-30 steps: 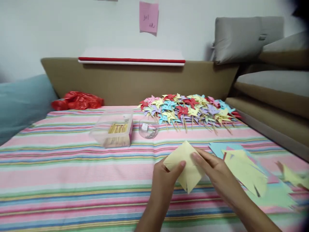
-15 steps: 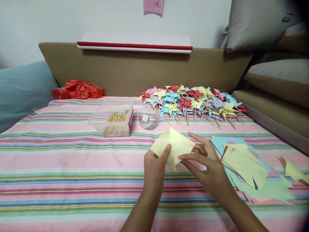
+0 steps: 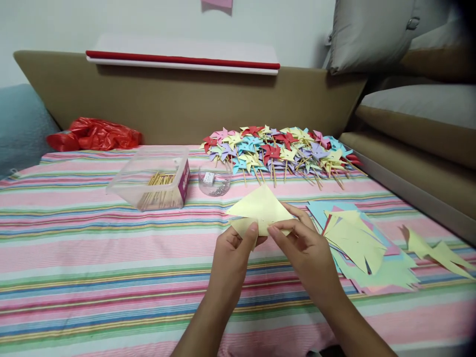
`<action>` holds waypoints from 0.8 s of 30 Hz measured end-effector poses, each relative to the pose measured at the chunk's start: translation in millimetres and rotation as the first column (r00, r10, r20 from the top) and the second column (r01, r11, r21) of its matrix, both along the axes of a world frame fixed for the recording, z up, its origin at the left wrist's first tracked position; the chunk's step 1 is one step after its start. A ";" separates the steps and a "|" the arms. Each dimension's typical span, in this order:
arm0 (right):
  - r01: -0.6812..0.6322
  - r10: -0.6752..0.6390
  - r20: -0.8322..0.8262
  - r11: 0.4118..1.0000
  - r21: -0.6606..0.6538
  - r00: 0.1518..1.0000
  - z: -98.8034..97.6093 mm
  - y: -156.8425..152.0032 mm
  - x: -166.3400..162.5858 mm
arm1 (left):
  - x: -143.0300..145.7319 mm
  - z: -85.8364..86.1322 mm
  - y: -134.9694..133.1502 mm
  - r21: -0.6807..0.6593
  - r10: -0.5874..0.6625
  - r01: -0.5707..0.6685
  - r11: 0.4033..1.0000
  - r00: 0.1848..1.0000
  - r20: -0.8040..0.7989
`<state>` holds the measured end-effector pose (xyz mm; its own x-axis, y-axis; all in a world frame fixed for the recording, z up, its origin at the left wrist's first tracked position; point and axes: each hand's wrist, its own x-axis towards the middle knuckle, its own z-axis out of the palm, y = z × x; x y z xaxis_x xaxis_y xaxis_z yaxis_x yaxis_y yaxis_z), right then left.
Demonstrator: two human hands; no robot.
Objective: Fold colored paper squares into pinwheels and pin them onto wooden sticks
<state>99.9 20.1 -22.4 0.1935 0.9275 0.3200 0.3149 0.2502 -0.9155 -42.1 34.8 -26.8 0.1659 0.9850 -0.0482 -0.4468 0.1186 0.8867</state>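
Observation:
A pale yellow paper square (image 3: 262, 206), slit from its corners, is held up in front of me with a corner pointing away. My left hand (image 3: 236, 248) pinches its lower left part, thumb on top and fingers beneath. My right hand (image 3: 303, 243) grips the lower right edge between thumb and fingers, with other fingers behind the sheet. To the right lies a stack of coloured paper (image 3: 357, 243), with slit yellow sheets on top. Farther right a yellow paper piece (image 3: 433, 253) with cut, curled points rests on the cloth.
A clear plastic box (image 3: 126, 181) holds thin wooden sticks (image 3: 161, 188). Beside it a round clear dish (image 3: 215, 179) contains small metal bits. Many finished paper pinwheels (image 3: 286, 153) are piled at the back. A red plastic bag (image 3: 96, 135) lies back left on the striped cloth (image 3: 111, 277).
My right hand has closed on the paper's right edge, and the sheet has turned and tilted. The view has swung right, so the surroundings appear shifted left.

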 end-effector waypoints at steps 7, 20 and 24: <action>0.076 -0.078 -0.071 0.996 -0.038 0.994 1.9 -1.7 -5.9 | 5.6 0.1 -3.6 -0.011 0.036 -0.037 0.999 0.999 -0.022; 0.074 -0.074 -0.098 0.997 -0.001 0.992 4.6 -4.6 -15.8 | 7.4 3.3 -3.5 -0.041 0.103 -0.105 0.994 0.994 -0.044; 0.075 -0.075 -0.089 0.997 -0.002 0.993 6.4 -5.4 -17.3 | 7.4 5.6 -4.3 -0.044 0.104 -0.107 0.993 0.993 -0.055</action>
<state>82.6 14.7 -16.0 0.2899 0.9089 0.2997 0.2502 0.2302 -0.9404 -34.7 30.5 -21.2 0.0571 0.9933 -0.1005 -0.4120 0.1151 0.9039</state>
